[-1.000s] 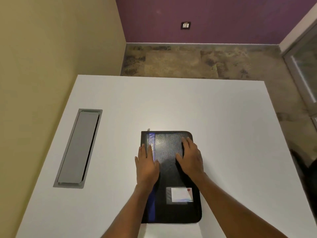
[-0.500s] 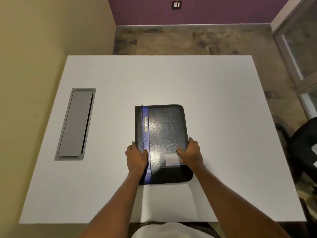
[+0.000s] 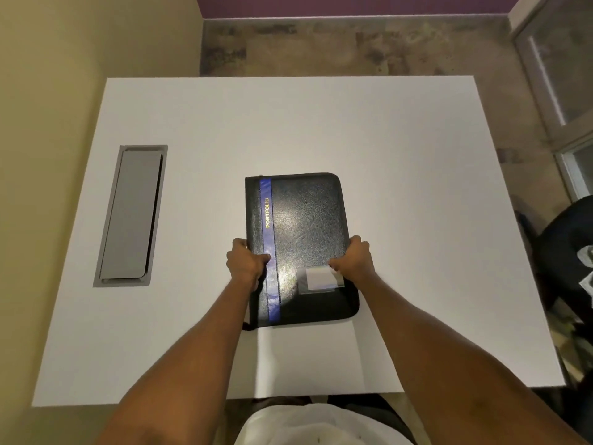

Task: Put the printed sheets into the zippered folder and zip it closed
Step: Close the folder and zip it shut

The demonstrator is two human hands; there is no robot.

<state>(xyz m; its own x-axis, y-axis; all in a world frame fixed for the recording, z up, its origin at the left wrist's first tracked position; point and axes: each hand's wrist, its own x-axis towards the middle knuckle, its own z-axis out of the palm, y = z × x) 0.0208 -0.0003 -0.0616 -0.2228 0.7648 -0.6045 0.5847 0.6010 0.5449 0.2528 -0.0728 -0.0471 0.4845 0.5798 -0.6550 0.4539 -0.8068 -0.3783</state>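
While left hand (image 3: 247,263), right hand (image 3: 354,261) grip folder (image 3: 305,226), hatch (image 3: 130,216) sits apart.

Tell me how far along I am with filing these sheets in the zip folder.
Nothing looks done yet: the portfolio folder lies closed on the white table, and what seem to be the white sheets lie outside it, at the near edge. In hand: the left hand and right hand grip the folder's long sides. Still to do: open it, put the sheets in, zip it.
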